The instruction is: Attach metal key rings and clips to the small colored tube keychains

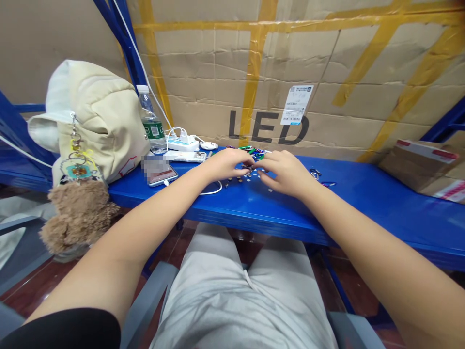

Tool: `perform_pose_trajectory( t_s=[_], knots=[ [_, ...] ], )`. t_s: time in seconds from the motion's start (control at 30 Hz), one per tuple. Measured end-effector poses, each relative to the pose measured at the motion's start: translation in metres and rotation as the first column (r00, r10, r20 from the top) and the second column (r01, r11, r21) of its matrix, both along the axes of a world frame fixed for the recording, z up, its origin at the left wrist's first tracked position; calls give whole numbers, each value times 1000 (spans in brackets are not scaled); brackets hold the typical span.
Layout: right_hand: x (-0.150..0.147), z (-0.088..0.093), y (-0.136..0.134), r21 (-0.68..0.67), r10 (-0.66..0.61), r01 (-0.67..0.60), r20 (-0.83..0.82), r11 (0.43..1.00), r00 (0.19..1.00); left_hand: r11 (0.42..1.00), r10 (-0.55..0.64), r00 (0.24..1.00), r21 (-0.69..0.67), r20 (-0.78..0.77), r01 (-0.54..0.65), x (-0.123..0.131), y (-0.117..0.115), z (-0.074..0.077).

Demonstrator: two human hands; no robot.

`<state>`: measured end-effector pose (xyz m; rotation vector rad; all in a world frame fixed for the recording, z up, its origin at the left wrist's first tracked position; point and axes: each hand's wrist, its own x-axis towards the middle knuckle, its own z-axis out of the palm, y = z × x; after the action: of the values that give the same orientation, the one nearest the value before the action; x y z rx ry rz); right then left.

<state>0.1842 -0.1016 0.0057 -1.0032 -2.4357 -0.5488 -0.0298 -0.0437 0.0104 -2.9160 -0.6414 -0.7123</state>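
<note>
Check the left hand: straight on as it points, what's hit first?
Most likely the right hand: the left hand points across toward its fingers. Depth there is unclear, so the small pieces by the fingertips might come first.

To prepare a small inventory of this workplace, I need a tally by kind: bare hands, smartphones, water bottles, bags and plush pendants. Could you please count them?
Bare hands: 2 (left hand, right hand)
Smartphones: 2 (screen-up smartphone, white smartphone)
Water bottle: 1
Cream bag: 1
Brown plush pendant: 1
Total: 7
</note>
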Motion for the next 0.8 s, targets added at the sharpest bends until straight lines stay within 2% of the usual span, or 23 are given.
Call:
perform_pose_trajectory(
  t_s=[0.07, 0.2, 0.33, 0.43, 0.57, 0.67, 0.8],
  knots=[
    [-2, -1, 1, 41, -42, 39, 64, 998, 997, 1000, 11, 1000, -3, 15, -11, 0, -1, 0],
    [-6, -3, 4, 48, -96, 92, 76, 995, 993, 1000, 8, 999, -2, 36, -8, 3, -3, 1],
    [-8, -5, 5, 0, -90, 90, -82, 996, 993, 997, 58, 987, -54, 150, -51, 4, 2, -1],
    [-14, -7, 6, -28, -15, 9, -229, 1000, 973, 987, 155, 948, -83, 278, -137, 0, 11, -3],
    [-34, -13, 13, -214, 160, -188, -143, 958, 977, 981, 184, 928, -115, 324, -154, -5, 20, -5],
    [-47, -21, 20, -311, 170, -190, -89, 931, 981, 982, 183, 932, -105, 313, -158, -6, 19, -5],
    [-49, -25, 23, -344, 125, -166, -139, 924, 982, 983, 171, 939, -121, 299, -140, -4, 16, -4]
  ],
)
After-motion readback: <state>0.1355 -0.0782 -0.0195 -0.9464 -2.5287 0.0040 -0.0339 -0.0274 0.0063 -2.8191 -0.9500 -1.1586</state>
